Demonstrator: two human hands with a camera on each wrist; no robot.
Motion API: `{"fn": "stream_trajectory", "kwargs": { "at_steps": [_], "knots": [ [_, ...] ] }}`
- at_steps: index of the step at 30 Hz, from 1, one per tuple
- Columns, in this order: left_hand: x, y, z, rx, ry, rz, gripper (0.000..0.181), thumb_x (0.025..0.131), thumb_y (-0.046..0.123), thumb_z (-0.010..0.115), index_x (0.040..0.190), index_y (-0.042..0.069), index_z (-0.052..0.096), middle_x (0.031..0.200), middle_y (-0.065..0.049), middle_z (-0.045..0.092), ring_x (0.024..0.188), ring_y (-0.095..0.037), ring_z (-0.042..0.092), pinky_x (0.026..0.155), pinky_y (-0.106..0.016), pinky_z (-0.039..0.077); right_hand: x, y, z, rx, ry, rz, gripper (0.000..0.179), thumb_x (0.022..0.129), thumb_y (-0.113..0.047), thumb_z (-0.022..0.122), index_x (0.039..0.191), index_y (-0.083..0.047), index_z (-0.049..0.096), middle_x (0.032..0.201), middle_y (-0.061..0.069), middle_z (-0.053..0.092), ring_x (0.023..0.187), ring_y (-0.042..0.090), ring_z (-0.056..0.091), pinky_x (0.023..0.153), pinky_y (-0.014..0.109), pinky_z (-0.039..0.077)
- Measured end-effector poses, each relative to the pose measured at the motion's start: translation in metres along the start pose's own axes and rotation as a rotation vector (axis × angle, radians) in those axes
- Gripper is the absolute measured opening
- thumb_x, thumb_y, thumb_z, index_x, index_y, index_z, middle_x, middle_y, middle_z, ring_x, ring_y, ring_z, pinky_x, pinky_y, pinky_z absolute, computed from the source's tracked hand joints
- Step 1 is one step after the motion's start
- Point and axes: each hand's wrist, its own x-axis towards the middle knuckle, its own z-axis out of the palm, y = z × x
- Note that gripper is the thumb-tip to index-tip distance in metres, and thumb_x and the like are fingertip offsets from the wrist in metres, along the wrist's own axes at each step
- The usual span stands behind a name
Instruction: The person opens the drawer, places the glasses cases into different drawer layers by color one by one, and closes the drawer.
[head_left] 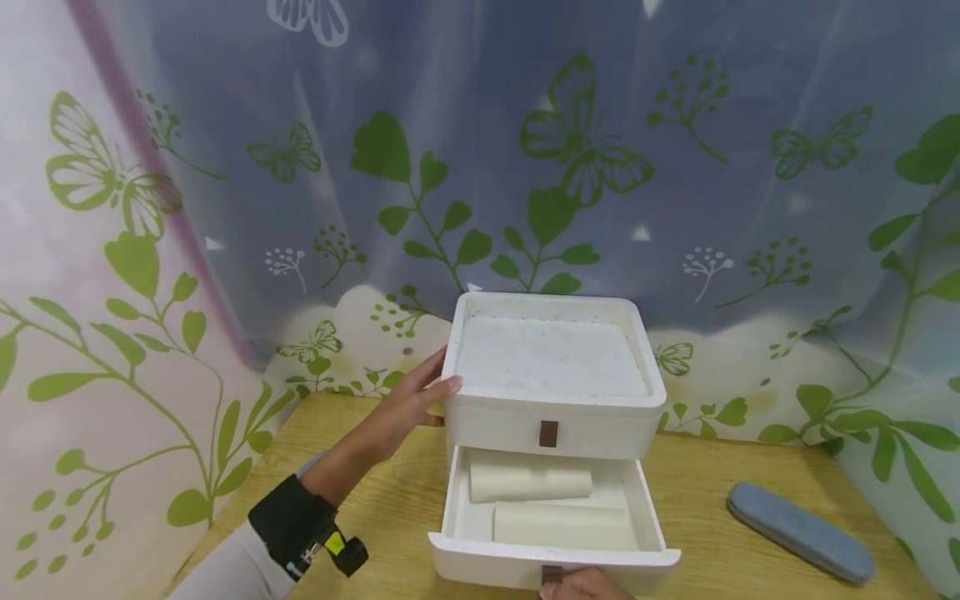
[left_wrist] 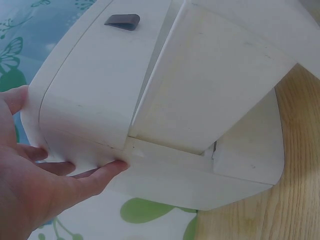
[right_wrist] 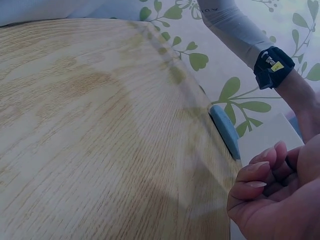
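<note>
While under white box point(head_left: 555, 405), tbl. point(head_left: 697, 500): wood, leafy curtain point(head_left: 450, 67) behind.
Drawer point(head_left: 487, 565): out; gap to blue case point(head_left: 798, 531).
L hand point(head_left: 401, 412): fingers apart, on box side.
R hand point(head_left: 591, 585): pinching brown tab point(head_left: 551, 573).

A homelike, curtained-off table nook is shown; whether it is set inside a dwelling cannot be told. At twelve o'clock it is closed off by a blue-violet hanging sheet printed with green butterflies and leaves point(head_left: 480, 200), and at nine o'clock by a pale pink sheet with similar prints point(head_left: 112, 333). A household feel is given by a yellowish wood-grain tabletop point(head_left: 697, 500), a white, round-cornered drawer box point(head_left: 495, 423) at five o'clock and a slim blue-grey case point(head_left: 799, 532) at four.
</note>
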Motion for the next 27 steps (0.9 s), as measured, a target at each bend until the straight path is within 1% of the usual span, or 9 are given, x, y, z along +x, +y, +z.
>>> {"fn": "stream_trajectory", "kwargs": {
  "at_steps": [3,5,9,10,12,17,20,25,27],
  "knots": [
    [-0.001,-0.001,-0.001,-0.001,0.003,0.005,0.068,0.108,0.040,0.052,0.166,0.037,0.017,0.172,0.001,0.026,0.149,-0.038,0.043,0.103,-0.061,0.053,0.003,-0.003,-0.003,-0.019,-0.043,-0.019,0.066,0.100,-0.026,0.055,0.080,0.032,0.031,0.058,-0.015,0.056,0.053,-0.004,0.054,0.049,0.015,0.043],
    [-0.001,-0.001,-0.001,-0.006,-0.001,0.008,0.068,0.108,0.040,0.052,0.166,0.037,0.017,0.172,0.001,0.026,0.149,-0.039,0.043,0.103,-0.060,0.053,0.005,-0.006,-0.004,-0.028,-0.055,-0.017,0.062,0.100,-0.026,0.054,0.068,0.022,0.031,0.058,-0.016,0.055,0.053,-0.005,0.054,0.049,0.014,0.043],
    [0.000,-0.002,-0.001,-0.011,-0.010,0.006,0.068,0.108,0.041,0.053,0.166,0.038,0.017,0.173,0.001,0.025,0.149,-0.039,0.042,0.103,-0.060,0.054,0.008,-0.011,-0.007,-0.086,-0.034,-0.023,0.057,0.101,-0.024,0.053,0.068,0.018,0.033,0.058,-0.015,0.053,0.053,-0.005,0.051,0.050,0.013,0.041],
    [0.000,-0.002,-0.001,-0.009,-0.012,0.007,0.068,0.108,0.042,0.053,0.166,0.038,0.017,0.173,0.001,0.025,0.150,-0.039,0.042,0.103,-0.060,0.053,0.009,-0.012,-0.009,-0.111,-0.023,-0.022,0.057,0.102,-0.024,0.053,0.068,0.019,0.034,0.058,-0.014,0.052,0.053,-0.004,0.049,0.050,0.013,0.040],
    [-0.001,-0.002,-0.001,-0.003,-0.011,0.008,0.068,0.108,0.042,0.052,0.166,0.038,0.017,0.173,0.001,0.025,0.149,-0.039,0.042,0.103,-0.061,0.054,0.012,-0.016,-0.012,-0.177,0.006,-0.033,0.056,0.103,-0.023,0.051,0.079,0.026,0.039,0.060,-0.012,0.051,0.054,-0.002,0.045,0.051,0.013,0.037],
    [-0.001,-0.002,-0.001,0.008,-0.009,0.016,0.068,0.108,0.042,0.052,0.166,0.039,0.017,0.173,0.001,0.025,0.150,-0.039,0.042,0.102,-0.061,0.054,0.019,-0.025,-0.017,-0.281,0.059,-0.018,0.051,0.105,-0.024,0.049,0.076,0.017,0.056,0.064,-0.007,0.055,0.056,0.004,0.043,0.052,0.015,0.035],
    [-0.001,-0.001,-0.001,0.007,-0.009,0.015,0.068,0.108,0.043,0.052,0.166,0.038,0.017,0.173,0.001,0.025,0.150,-0.039,0.042,0.103,-0.062,0.053,0.023,-0.028,-0.019,-0.292,0.067,-0.014,0.047,0.105,-0.024,0.047,0.075,0.011,0.057,0.062,-0.007,0.055,0.055,0.005,0.043,0.051,0.016,0.036],
    [-0.001,0.000,-0.001,0.004,-0.010,0.010,0.069,0.108,0.042,0.052,0.167,0.037,0.016,0.173,0.000,0.024,0.151,-0.039,0.041,0.104,-0.061,0.053,0.032,-0.032,-0.024,-0.254,0.057,-0.038,0.047,0.105,-0.018,0.045,0.080,0.022,0.048,0.059,-0.007,0.051,0.053,0.005,0.041,0.049,0.018,0.035],
    [-0.001,0.001,-0.001,0.005,-0.009,0.009,0.068,0.108,0.042,0.052,0.166,0.037,0.016,0.173,0.000,0.024,0.151,-0.039,0.041,0.103,-0.061,0.053,0.036,-0.035,-0.026,-0.241,0.062,-0.031,0.048,0.106,-0.018,0.045,0.072,0.017,0.046,0.059,-0.007,0.051,0.052,0.005,0.040,0.049,0.019,0.036]
  ]
}}
